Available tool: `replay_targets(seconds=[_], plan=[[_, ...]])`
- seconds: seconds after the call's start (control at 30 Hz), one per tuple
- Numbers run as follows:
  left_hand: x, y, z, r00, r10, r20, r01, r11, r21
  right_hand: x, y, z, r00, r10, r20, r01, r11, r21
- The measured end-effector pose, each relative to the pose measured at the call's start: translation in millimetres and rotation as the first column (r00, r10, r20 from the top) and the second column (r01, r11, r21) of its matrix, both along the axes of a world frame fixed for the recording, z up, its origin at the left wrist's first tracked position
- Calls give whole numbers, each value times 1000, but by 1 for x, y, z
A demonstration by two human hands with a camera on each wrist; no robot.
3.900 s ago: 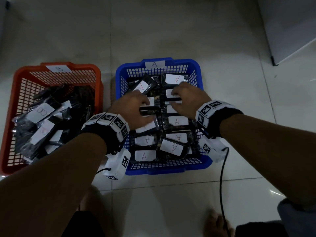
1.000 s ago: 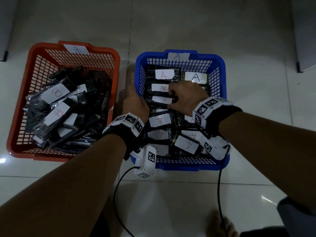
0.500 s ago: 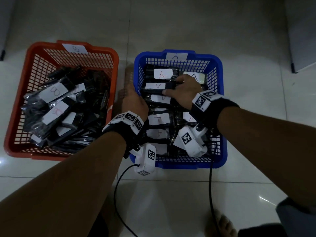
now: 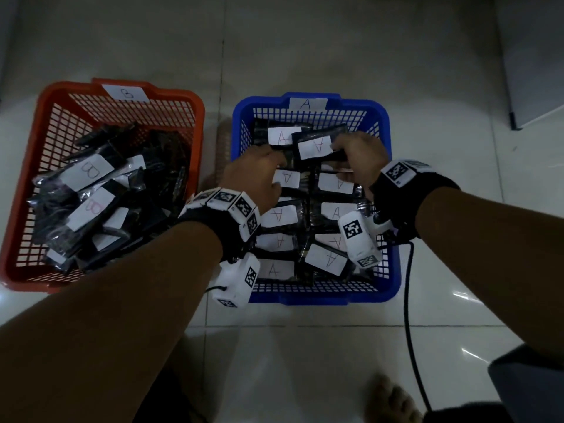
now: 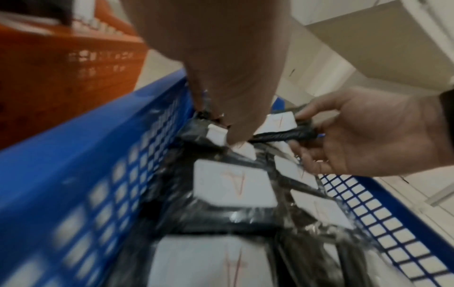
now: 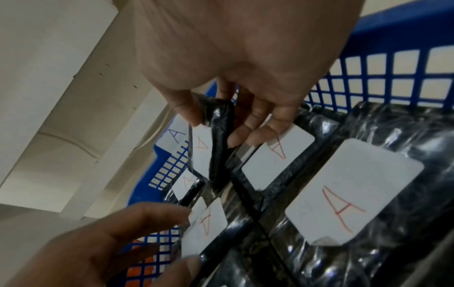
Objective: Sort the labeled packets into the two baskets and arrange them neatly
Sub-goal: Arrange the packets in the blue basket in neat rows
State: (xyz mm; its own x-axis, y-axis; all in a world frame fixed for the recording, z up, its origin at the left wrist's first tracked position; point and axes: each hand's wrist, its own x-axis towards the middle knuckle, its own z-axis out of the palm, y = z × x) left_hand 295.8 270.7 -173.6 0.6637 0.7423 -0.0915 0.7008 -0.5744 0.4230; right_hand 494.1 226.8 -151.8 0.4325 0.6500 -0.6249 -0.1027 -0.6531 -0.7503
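The blue basket (image 4: pixel 320 296) marked A holds black packets with white A labels, laid in two columns. My right hand (image 4: pixel 338 157) pinches one A packet (image 4: pixel 316 146) by its right end, between thumb and fingers, and holds it tilted above the basket's far rows; the right wrist view shows this packet (image 6: pixel 221 147) edge-on. My left hand (image 4: pixel 268 175) is over the left column, its fingertips (image 5: pixel 236 139) touching the packets there. The orange basket (image 4: pixel 171 94) marked B holds a loose heap of B packets (image 4: pixel 88 174).
Both baskets stand side by side on a pale tiled floor with a narrow gap between them. A black cable (image 4: pixel 407 315) hangs from my right wrist. A bare foot (image 4: pixel 390 401) shows at the bottom edge. A grey cabinet (image 4: pixel 534 56) stands at the far right.
My right hand has lifted an A packet from the far rows of the blue basket. My left hand has moved from the basket's left wall onto the left column.
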Motion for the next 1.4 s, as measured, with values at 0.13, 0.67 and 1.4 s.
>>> replay_targets(seconds=[0.13, 0.67, 1.4], plan=[[9, 6, 0, 975, -80, -206, 58, 992, -111, 1, 1, -10, 984, 83, 161, -84, 996, -1], [-18, 7, -2, 887, 436, 149, -449, 892, 61, -16, 18, -22, 826, 425, 370, -413, 904, -114], [-17, -15, -2, 790, 608, 72, -583, 783, -219, -25, 8, -4, 624, 518, 585, -550, 823, -141]])
